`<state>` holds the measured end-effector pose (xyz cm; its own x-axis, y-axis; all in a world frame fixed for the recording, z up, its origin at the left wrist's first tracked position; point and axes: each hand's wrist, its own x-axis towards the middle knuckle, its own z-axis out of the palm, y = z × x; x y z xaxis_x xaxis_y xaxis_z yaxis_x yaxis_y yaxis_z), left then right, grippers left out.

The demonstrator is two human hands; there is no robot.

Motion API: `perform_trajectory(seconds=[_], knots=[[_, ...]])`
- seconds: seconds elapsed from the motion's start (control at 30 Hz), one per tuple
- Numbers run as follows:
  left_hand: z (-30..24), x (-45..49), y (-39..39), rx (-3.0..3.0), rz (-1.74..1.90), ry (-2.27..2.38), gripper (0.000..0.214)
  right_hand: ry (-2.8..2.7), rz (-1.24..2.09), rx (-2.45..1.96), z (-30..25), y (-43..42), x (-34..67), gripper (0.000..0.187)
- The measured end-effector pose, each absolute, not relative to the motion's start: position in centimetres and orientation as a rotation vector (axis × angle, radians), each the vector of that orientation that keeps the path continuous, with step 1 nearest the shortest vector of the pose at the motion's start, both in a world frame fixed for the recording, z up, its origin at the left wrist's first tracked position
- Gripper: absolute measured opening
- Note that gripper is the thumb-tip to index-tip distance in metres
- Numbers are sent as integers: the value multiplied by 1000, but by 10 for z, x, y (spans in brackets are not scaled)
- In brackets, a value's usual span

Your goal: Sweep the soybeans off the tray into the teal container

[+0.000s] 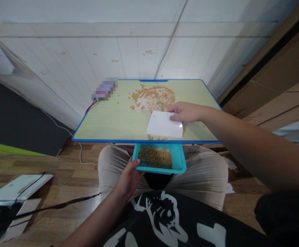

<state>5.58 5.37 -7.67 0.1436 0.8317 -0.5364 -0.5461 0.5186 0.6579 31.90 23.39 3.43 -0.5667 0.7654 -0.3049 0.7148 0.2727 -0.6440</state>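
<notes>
My left hand grips the near left corner of a turquoise plastic tray, thumb over its rim. Yellow soybeans mixed with some white grains lie inside, mostly towards the left. The tray is held just below the table's front edge, above my lap. In my right hand is a white card, pinched at its right side and tilted over the tabletop. Several beans show between the card's lower edge and the table edge. Behind the card spreads a pile of soybeans and white rice-like grains.
The small table has a pale green top and blue rim. A blurred-out object with a red cord lies at its back left corner. A white panelled wall stands behind, cardboard boxes at right. White boxes sit on the floor at left.
</notes>
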Motion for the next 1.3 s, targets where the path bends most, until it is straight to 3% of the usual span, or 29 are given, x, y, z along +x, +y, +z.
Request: perform_trajectory(seconds=[1.07, 1.3], knots=[[-77, 57, 53, 340, 1015, 1024, 67, -2483, 1288, -1310, 28, 238, 318, 7], [-76, 57, 54, 334, 1001, 1018, 72, -2521, 1326, -1260, 30, 231, 315, 14]])
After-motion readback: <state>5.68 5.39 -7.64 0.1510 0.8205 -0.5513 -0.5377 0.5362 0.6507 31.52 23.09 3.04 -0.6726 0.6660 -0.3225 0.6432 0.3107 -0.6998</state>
